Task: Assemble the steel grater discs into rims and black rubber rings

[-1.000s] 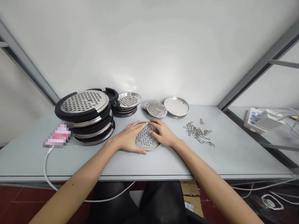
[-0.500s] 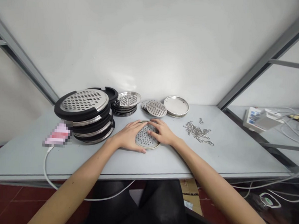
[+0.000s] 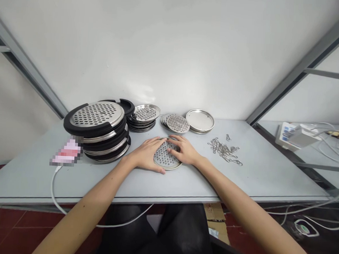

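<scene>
A round perforated metal disc (image 3: pixel 167 160) with a raised rim lies flat on the table in front of me. My left hand (image 3: pixel 147 155) curves round its left side, fingers toward the far rim and thumb along the near edge. On the opposite side, my right hand (image 3: pixel 184 150) grips the far right rim, its thumb resting on the perforated surface. The hands cover parts of the rim. Just behind them are several loose perforated plates (image 3: pixel 177 123), fanned over one another. Right of these sit shallow round metal trays (image 3: pixel 199 120), stacked.
At left stand a tall stack of black-ringed perforated discs (image 3: pixel 94 114) and a pile of perforated trays (image 3: pixel 145 113). A pixelated pink item (image 3: pixel 68 152) with a white cable (image 3: pixel 52 185) lies near. Small metal clips (image 3: pixel 223 149) are scattered at right. A power strip (image 3: pixel 284 135) is beyond the frame post.
Both hands stay on the disc in nearly the same pose. The view has shifted very slightly; nothing on the table has visibly moved.
</scene>
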Demonstrator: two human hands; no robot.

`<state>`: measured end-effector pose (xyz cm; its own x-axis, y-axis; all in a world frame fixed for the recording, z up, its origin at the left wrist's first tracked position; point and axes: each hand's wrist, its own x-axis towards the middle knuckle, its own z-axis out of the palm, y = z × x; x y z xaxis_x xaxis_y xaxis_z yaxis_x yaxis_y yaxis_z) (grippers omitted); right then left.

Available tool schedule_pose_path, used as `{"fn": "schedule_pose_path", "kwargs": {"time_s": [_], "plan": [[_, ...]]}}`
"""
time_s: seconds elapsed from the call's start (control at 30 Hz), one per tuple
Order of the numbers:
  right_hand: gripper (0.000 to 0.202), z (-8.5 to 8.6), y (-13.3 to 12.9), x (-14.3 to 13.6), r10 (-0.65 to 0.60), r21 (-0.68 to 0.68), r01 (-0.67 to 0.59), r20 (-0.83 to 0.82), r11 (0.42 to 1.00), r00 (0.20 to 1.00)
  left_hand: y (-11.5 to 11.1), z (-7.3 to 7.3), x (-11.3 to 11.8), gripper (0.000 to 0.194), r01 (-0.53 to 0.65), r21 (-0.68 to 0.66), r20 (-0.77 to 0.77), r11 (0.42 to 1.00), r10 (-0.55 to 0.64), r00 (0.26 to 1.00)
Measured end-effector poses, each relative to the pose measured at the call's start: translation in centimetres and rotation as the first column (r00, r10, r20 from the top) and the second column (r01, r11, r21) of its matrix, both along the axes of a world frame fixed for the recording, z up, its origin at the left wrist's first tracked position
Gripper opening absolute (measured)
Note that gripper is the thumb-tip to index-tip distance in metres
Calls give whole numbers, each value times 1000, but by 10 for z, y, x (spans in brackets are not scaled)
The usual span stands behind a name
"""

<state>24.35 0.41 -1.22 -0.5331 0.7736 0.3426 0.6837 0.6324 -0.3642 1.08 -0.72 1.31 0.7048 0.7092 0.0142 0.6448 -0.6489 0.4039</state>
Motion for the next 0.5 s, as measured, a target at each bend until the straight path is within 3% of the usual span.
{"fn": "schedule_pose_path", "kwargs": {"time_s": [0.5], "plan": [[48, -1, 0, -1, -6, 10, 6, 4, 1000, 1000, 2, -1, 0, 132, -19, -15, 8, 1000, 19, 1000]]}}
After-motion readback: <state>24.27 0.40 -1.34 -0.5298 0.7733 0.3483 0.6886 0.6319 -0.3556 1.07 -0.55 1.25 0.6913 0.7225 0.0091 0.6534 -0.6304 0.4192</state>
